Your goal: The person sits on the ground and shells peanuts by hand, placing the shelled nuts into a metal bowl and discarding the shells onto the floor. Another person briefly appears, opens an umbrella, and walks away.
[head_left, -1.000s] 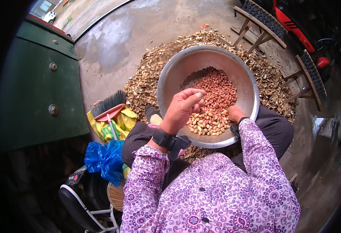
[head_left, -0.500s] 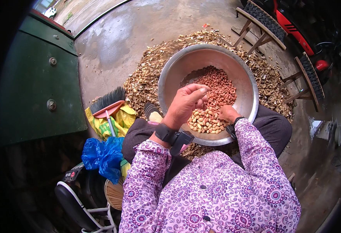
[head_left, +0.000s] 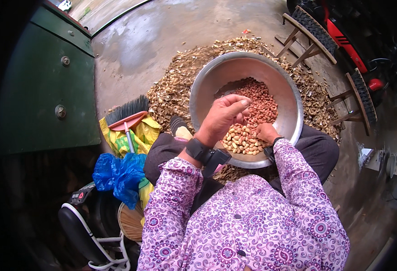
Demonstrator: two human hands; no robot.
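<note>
A wide metal basin rests at my lap, tilted a little toward me. Shelled red peanuts cover its far part, and a smaller heap of peanuts in their shells lies at the near side. Above the basin my left hand is raised with thumb and forefinger pinched together; whatever may be between them is too small to make out. My right hand is low at the right edge of the unshelled heap, its fingers curled and partly hidden, touching the peanuts.
Broken peanut shells are piled on the floor around the basin. On the left are a broom on a yellow bag, a blue plastic bag and a green metal panel. Wooden stools stand at the far right.
The view has shifted slightly, moving the basin a little to the right in the picture. Both hands keep nearly the same pose, the left still pinched above the basin.
</note>
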